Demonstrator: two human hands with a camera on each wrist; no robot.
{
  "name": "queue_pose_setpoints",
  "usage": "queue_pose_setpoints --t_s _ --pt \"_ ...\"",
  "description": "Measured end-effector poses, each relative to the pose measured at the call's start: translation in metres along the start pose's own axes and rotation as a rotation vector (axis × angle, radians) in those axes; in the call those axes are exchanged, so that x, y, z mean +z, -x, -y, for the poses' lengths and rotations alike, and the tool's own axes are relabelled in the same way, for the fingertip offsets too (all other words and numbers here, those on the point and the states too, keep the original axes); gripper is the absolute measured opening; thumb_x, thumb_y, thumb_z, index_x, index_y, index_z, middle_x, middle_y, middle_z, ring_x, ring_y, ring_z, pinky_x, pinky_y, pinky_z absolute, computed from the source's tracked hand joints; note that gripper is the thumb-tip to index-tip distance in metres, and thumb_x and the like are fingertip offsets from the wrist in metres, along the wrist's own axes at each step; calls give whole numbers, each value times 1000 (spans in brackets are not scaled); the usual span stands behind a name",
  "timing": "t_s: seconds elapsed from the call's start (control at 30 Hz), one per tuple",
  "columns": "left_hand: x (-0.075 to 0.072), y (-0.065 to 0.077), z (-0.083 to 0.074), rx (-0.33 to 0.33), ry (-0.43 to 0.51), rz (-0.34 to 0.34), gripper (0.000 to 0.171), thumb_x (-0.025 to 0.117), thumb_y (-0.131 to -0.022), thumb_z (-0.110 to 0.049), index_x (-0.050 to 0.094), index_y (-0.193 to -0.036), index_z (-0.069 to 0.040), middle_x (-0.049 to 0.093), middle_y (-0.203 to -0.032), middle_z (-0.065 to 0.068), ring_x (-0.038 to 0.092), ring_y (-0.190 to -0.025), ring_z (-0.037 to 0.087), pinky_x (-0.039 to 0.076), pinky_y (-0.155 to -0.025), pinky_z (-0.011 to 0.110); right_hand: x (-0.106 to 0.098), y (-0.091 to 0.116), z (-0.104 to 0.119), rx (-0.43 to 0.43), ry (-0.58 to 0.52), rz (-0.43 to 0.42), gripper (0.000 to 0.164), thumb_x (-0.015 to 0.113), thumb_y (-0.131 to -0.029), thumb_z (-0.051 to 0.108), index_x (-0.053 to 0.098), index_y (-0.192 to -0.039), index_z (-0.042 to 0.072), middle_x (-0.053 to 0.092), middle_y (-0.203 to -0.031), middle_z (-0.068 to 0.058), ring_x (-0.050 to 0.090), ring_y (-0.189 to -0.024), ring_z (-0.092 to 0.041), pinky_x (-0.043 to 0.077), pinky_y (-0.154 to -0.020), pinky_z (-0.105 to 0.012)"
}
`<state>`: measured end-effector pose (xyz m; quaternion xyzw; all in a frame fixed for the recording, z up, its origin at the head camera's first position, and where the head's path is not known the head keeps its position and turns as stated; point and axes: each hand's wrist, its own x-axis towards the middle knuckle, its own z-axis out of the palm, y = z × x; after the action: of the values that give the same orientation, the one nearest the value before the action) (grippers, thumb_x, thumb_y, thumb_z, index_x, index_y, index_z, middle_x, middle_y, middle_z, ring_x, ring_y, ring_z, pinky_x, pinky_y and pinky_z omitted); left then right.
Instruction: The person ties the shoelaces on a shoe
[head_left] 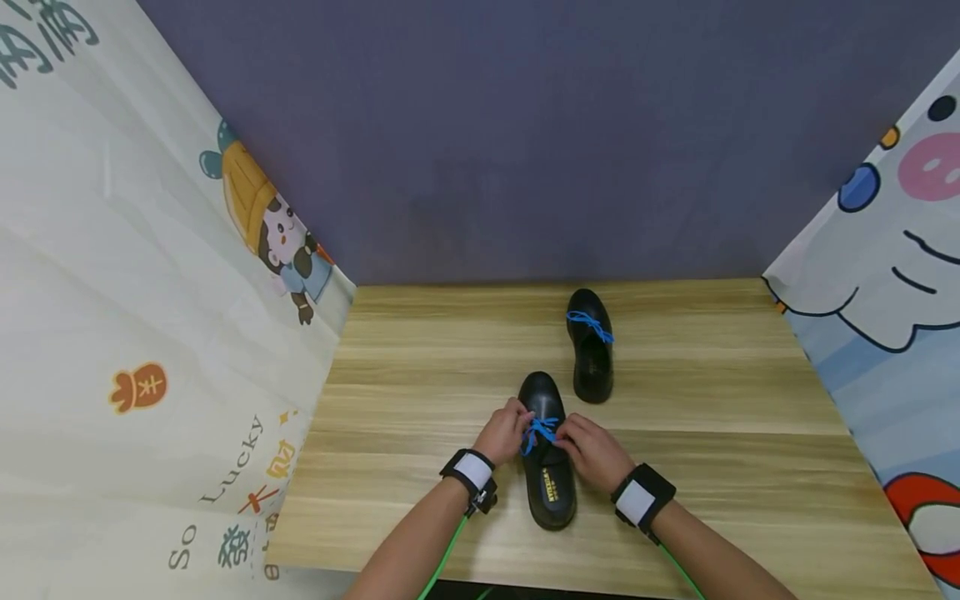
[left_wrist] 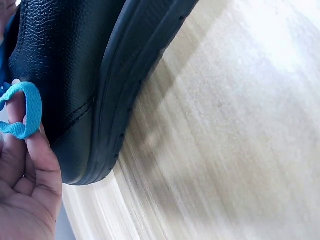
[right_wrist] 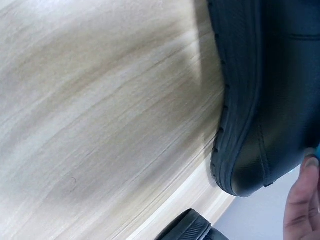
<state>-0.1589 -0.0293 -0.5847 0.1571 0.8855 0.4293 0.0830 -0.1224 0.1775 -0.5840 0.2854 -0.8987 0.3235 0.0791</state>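
Observation:
A black lace-up shoe (head_left: 542, 393) lies between both hands, its toe pointing away from me. Bright blue shoelaces (head_left: 538, 430) cross its front, with loops showing. My left hand (head_left: 501, 432) pinches lace at the shoe's left side; the left wrist view shows a blue loop (left_wrist: 33, 107) at its fingertips, against the black leather. From the right, my right hand (head_left: 597, 452) pinches the lace between thumb and finger. In the right wrist view only part of that hand (right_wrist: 303, 202) appears, with a sliver of blue at the fingertips. The knot's exact form is too small to tell.
A second black shoe (head_left: 594, 375) with a tied blue lace (head_left: 591, 323) stands farther back, slightly right. Both shoes rest on a wood-grain table (head_left: 420, 358). A dark grey-blue panel (head_left: 525, 150) rises behind, with printed cloths (head_left: 97, 275) on either side.

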Motion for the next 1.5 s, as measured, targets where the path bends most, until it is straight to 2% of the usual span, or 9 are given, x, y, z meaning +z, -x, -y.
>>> queue_pose_setpoints --t_s 0.17,0.47,0.9,1.03,1.13,1.3,1.4,1.5 --pt "0 -2 0 -36 95 -15 15 46 -107 -13 51 -97 -3 70 -76 7 68 -66 15 46 -57 23 1 -1 -2 -7 4 -8 13 74 -89 3 64 -92 11 54 -89 6 53 -80 -7 51 -71 -30" --pt "1 -3 4 -53 184 -35 17 41 -109 -14 48 -98 -2 71 -74 10 69 -63 19 47 -55 23 4 -1 -2 -21 10 -14 16 73 -89 1 61 -93 10 53 -90 6 53 -81 -8 51 -72 -30" --pt "5 -8 11 -96 302 -75 18 38 -110 -17 46 -105 -2 71 -71 12 69 -60 19 48 -55 25 3 -3 -6 -86 23 -28 8 68 -95 7 60 -94 8 51 -90 6 51 -82 -9 49 -72 -31" --pt "5 -4 13 -114 360 -37 21 43 -109 -25 44 -112 -4 72 -73 10 67 -60 15 45 -55 24 1 -2 -6 -69 19 -20 6 65 -98 11 61 -94 9 51 -91 6 51 -82 -8 49 -72 -31" --pt "4 3 12 -125 393 -7 28 50 -107 -28 43 -120 -4 72 -75 10 62 -60 12 42 -56 23 0 -2 -4 -45 22 -11 8 68 -95 7 61 -94 10 51 -91 7 51 -82 -8 49 -72 -31" --pt "6 13 13 -105 475 -6 45 61 -101 -19 36 -132 2 72 -79 17 62 -64 13 42 -59 22 0 -2 -1 -20 26 -7 17 73 -90 1 60 -93 11 50 -91 7 50 -81 -7 49 -71 -29" --pt "7 18 14 -109 543 -28 51 65 -98 -14 30 -132 3 72 -81 20 65 -67 16 45 -61 22 2 0 -1 -25 20 -9 19 74 -88 -1 59 -94 11 50 -91 7 49 -81 -6 49 -70 -28" --pt "9 22 15 -100 576 -32 48 68 -97 -12 31 -125 1 71 -81 20 67 -68 18 50 -63 26 4 3 -1 -47 21 -22 21 74 -88 -1 58 -94 11 50 -91 7 50 -80 -4 49 -69 -27"
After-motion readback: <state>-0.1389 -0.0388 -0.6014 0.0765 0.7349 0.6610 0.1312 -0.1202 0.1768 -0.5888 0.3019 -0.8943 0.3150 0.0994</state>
